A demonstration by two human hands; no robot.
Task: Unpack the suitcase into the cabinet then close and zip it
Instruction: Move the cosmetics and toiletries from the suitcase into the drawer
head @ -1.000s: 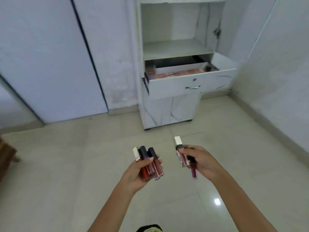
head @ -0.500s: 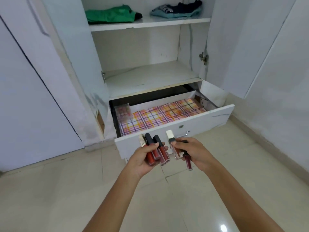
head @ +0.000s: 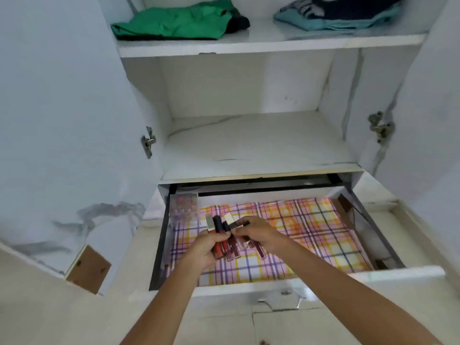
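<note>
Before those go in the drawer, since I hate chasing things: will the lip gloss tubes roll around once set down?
Probably: the lip gloss tubes look slim and smooth. The drawer has a flat plaid liner, which may slow them. They seem light: each hand holds several.

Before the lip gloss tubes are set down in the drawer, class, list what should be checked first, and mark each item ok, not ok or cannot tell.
1. Drawer pulled open: ok.
2. Both hands over the checked liner: ok.
3. Left hand grips its lip gloss tubes firmly: ok.
4. Right hand holds its tubes securely: cannot tell, fingers hide the grip.
5. Bare liner right of the clear box for the tubes: ok.
6. All tube caps tight: cannot tell.
</note>
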